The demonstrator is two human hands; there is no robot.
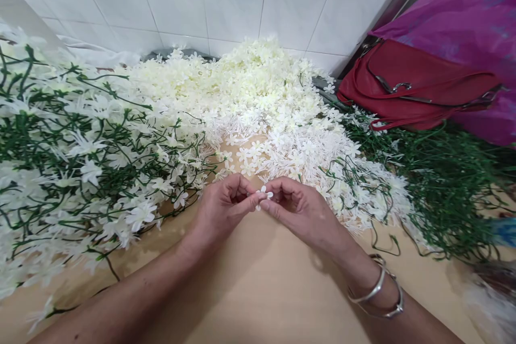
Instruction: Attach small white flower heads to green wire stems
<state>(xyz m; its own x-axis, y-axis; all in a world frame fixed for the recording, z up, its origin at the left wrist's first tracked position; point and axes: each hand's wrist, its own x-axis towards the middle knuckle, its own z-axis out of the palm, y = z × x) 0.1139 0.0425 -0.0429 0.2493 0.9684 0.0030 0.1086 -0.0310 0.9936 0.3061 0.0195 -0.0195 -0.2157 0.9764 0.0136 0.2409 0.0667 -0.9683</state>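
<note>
A small white flower piece (pixel 264 193) is pinched between both hands above the tan table (pixel 245 285). My left hand (pixel 223 201) grips its left side between thumb and index finger. On its right side, the thumb and fingertips of my right hand (pixel 300 207) close on the same piece. Just beyond the hands lie loose white blossoms (pixel 252 156) and a heap of thin white strands (pixel 308 153). Behind these rises a pile of cream-white blossoms (pixel 258 75).
White flowers on green stems (pixel 92 156) are heaped along the left. To the right lie bare green stems (pixel 447 188), with a red handbag (pixel 419 83) and purple cloth (pixel 455 27) behind. A clear plastic bag (pixel 489 301) sits at the lower right. A tiled wall (pixel 229 0) borders the back.
</note>
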